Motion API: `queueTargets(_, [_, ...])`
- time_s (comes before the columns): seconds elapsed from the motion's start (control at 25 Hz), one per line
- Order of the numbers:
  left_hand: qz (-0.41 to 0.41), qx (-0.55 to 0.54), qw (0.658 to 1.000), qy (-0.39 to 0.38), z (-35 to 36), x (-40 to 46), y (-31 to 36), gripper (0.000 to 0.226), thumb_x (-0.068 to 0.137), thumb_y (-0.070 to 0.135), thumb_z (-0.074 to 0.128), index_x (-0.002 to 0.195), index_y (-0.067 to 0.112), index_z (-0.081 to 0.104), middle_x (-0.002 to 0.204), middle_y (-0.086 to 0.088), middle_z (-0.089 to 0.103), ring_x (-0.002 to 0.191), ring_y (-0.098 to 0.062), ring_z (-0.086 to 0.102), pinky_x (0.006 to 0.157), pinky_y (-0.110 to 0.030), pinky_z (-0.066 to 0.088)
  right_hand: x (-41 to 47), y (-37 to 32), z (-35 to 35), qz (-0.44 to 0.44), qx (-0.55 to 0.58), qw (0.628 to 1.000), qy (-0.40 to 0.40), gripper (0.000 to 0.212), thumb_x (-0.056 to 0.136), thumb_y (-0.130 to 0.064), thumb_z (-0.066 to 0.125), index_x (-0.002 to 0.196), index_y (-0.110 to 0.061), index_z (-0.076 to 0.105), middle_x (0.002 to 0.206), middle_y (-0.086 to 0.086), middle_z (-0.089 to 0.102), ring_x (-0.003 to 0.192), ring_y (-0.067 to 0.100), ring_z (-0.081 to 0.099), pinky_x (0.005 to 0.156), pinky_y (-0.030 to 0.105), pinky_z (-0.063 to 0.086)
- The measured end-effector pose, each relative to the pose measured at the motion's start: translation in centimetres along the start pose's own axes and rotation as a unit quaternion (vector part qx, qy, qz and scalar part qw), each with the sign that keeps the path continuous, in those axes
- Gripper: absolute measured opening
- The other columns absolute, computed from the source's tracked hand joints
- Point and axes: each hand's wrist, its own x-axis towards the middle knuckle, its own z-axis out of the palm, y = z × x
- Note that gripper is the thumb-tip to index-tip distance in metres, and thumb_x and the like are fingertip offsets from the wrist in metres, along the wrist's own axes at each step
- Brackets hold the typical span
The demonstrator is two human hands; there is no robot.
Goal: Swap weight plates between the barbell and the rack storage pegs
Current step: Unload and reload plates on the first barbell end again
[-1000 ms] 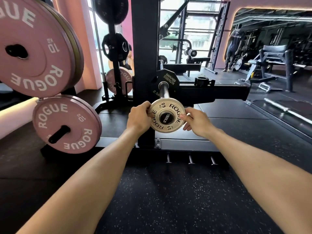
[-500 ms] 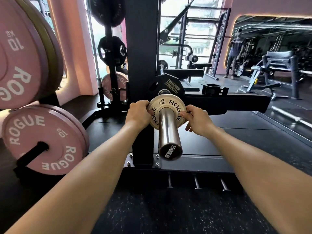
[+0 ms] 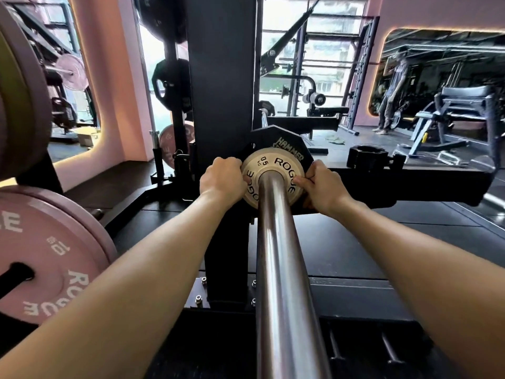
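Nearest to me, the polished steel barbell sleeve [image 3: 284, 283] now fills the lower centre; its long axis runs from the bottom edge straight away from me toward the rack, its free end below the frame. A second ago I saw only its end face, with the small plate just at the tip; half a second ago a short length showed. Now most of the sleeve lies bare behind the plate, which has travelled inward along it.

My forearms reach forward on either side of the sleeve. The left hand [image 3: 222, 180] curls over the left rim of the small round tan change plate [image 3: 266, 173], and the right hand [image 3: 319, 188] pinches its right rim, thumb on the face, fingers behind. Both grips are closed on the plate as before.

The plate sits threaded on the sleeve, face toward me, printed ROGUE in black twice round the ring and marked 0.5 KG. It lies against, or just short of, the black many-sided Hammer plate [image 3: 284, 140] behind it; I cannot tell whether they touch.

To the left, pink round Rogue bumper plates [image 3: 52, 253] hang on storage pegs. Beyond stands the black steel rack upright [image 3: 221, 77], and farther right a black barbell collar [image 3: 369, 155] rests on a black horizontal rack arm [image 3: 426, 184].
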Motion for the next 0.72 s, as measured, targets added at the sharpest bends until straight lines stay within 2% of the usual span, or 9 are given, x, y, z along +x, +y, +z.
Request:
queueTargets(0.12, [0.006, 0.062, 0.998, -0.013, 0.2, 2.0, 0.3, 0.031, 0.09, 0.033, 0.063, 0.112, 0.01, 0.064, 0.114, -0.017, 0.059, 0.106, -0.041, 0.058, 0.078, -0.042, 0.045, 2.2, 0.3, 0.5, -0.011, -0.024, 1.0, -0.002, 0.032, 0.093, -0.034, 0.061, 0.075, -0.022, 0.036, 0.079, 0.007, 0.06, 0.072, 0.033, 0.062, 0.068, 0.04, 0.05])
queueTargets(0.2, [0.015, 0.1, 0.995, -0.014, 0.2, 3.0, 0.5, 0.034, 0.09, 0.034, 0.063, 0.116, 0.011, 0.064, 0.118, -0.017, 0.057, 0.108, -0.04, 0.058, 0.081, -0.042, 0.046, 3.2, 0.3, 0.8, -0.012, -0.032, 0.999, -0.018, 0.033, 0.093, -0.036, 0.059, 0.074, -0.025, 0.035, 0.083, 0.014, 0.065, 0.071, 0.035, 0.064, 0.07, 0.048, 0.055])
queueTargets(0.28, [0.026, 0.127, 0.991, -0.014, 0.3, 3.8, 0.5, 0.036, 0.09, 0.035, 0.063, 0.117, 0.011, 0.064, 0.119, -0.016, 0.057, 0.109, -0.039, 0.058, 0.082, -0.041, 0.045, 4.0, 0.4, 0.9, -0.01, -0.04, 0.999, -0.027, 0.031, 0.093, -0.037, 0.059, 0.076, -0.024, 0.036, 0.081, 0.016, 0.067, 0.069, 0.035, 0.066, 0.069, 0.05, 0.056])
queueTargets(0.4, [0.036, 0.145, 0.989, -0.02, 0.3, 4.1, 0.6, 0.033, 0.089, 0.036, 0.063, 0.112, 0.012, 0.066, 0.115, -0.015, 0.06, 0.106, -0.039, 0.06, 0.077, -0.039, 0.041, 4.5, 0.5, 0.4, -0.004, -0.062, 0.997, -0.043, 0.033, 0.091, -0.044, 0.06, 0.079, -0.02, 0.041, 0.076, 0.013, 0.068, 0.065, 0.034, 0.066, 0.068, 0.048, 0.057])
queueTargets(0.52, [0.052, 0.146, 0.988, -0.018, -0.9, 3.7, 1.0, 0.026, 0.082, 0.031, 0.062, 0.101, 0.016, 0.069, 0.105, -0.012, 0.063, 0.096, -0.037, 0.062, 0.072, -0.035, 0.038, 4.1, 0.5, -0.2, -0.015, -0.101, 0.994, -0.032, 0.039, 0.088, -0.054, 0.059, 0.082, -0.02, 0.042, 0.078, 0.008, 0.067, 0.075, 0.032, 0.064, 0.07, 0.043, 0.053])
queueTargets(0.6, [0.074, 0.11, 0.991, 0.005, -2.2, 3.7, 2.2, 0.024, 0.078, 0.037, 0.059, 0.091, 0.021, 0.071, 0.095, -0.008, 0.064, 0.089, -0.035, 0.062, 0.07, -0.033, 0.038, 3.9, 0.3, -1.6, -0.031, -0.119, 0.992, -0.01, 0.04, 0.086, -0.057, 0.06, 0.082, -0.021, 0.046, 0.075, 0.001, 0.065, 0.076, 0.026, 0.061, 0.067, 0.036, 0.045])
queueTargets(0.72, [0.11, 0.033, 0.992, 0.045, -3.8, 4.5, 6.0, 0.024, 0.077, 0.046, 0.058, 0.078, 0.023, 0.065, 0.083, -0.002, 0.061, 0.079, -0.028, 0.058, 0.068, -0.031, 0.036, 4.1, 0.6, -5.2, -0.038, -0.147, 0.987, 0.044, 0.037, 0.088, -0.056, 0.058, 0.088, -0.019, 0.05, 0.079, -0.002, 0.064, 0.076, 0.021, 0.059, 0.067, 0.033, 0.039])
